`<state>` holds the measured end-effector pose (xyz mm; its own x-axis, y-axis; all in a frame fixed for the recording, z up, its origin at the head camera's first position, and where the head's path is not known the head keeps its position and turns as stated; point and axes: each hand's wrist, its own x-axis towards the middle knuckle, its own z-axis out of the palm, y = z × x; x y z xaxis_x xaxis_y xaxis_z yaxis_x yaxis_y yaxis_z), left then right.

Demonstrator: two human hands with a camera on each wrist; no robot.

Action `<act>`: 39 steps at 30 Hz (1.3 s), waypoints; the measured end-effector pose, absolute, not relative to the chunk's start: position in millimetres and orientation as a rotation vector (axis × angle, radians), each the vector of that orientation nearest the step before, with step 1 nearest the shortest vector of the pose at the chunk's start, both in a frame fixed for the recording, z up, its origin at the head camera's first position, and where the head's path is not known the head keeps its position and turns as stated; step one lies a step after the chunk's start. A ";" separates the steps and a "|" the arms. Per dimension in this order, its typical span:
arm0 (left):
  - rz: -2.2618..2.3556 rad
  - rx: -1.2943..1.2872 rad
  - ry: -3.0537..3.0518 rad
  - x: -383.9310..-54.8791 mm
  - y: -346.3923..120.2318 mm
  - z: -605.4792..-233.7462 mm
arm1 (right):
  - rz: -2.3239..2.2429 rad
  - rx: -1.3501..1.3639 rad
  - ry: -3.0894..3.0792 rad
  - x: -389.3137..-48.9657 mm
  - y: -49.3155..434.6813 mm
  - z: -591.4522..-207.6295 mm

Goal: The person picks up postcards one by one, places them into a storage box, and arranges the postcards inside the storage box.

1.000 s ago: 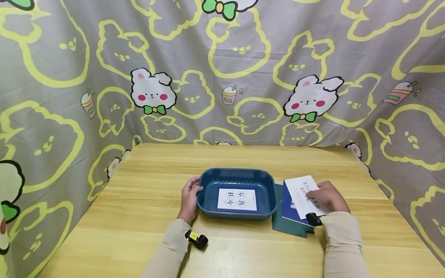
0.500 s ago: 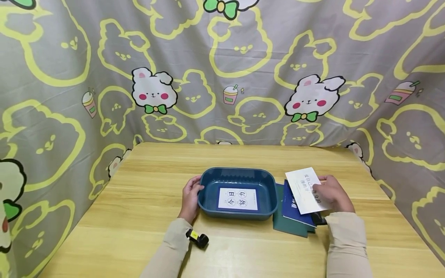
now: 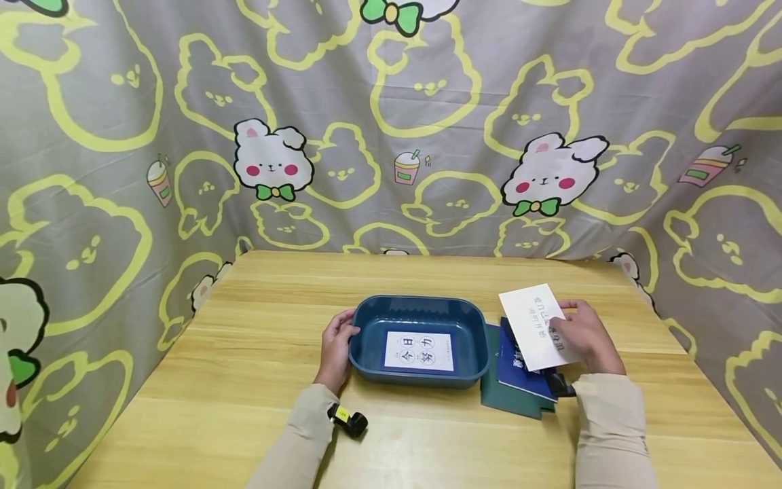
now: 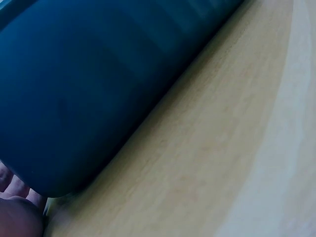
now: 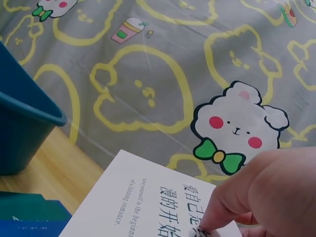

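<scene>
A dark teal plastic basin (image 3: 421, 381) sits mid-table. My left hand (image 3: 334, 350) grips its left end, thumb over the rim and fingers against the outer wall; the left wrist view shows fingers (image 4: 15, 186) at the basin's corner. Inside lies a blue-bordered white card (image 3: 418, 352) with large printed characters. My right hand (image 3: 586, 336) pinches a white card (image 3: 527, 322) by its right edge, thumb on top, held raised and tilted. In the right wrist view this card (image 5: 133, 202) shows Chinese and English lettering. Partly covered below it are a navy card (image 3: 510, 372) and dark green ones (image 3: 507, 399).
The wooden table (image 3: 244, 353) runs back to a grey curtain (image 3: 342, 88) with rabbit prints, which also closes in both sides. A small black camera (image 3: 348, 421) is strapped to the left wrist. The green and navy cards lie against the basin's right side.
My right hand has lifted the white card up and back off the pile, uncovering more of the navy card. The left hand and the basin stay in place.
</scene>
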<state>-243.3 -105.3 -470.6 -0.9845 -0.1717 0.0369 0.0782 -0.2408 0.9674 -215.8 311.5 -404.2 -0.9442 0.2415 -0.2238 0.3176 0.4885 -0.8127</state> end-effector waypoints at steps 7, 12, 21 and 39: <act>-2.359 0.110 -1.815 -242.9 -105.2 -471.0 | -1.492 0.446 2.683 -214.4 305.9 -396.0; -2.365 0.106 -1.822 -244.2 -105.3 -472.8 | -1.515 0.430 2.711 -212.5 301.3 -389.9; -2.368 0.088 -1.817 -245.0 -107.1 -474.6 | -1.559 0.353 2.728 -213.4 285.6 -381.8; -2.371 0.082 -1.803 -243.2 -106.5 -474.6 | -1.573 0.160 2.744 -219.3 248.5 -377.4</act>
<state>-243.2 -106.5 -474.6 -0.9855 -0.1608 0.0539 0.0949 -0.2595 0.9611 -219.3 248.5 -377.4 -0.9946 0.1003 -0.0286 0.0753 0.5015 -0.8619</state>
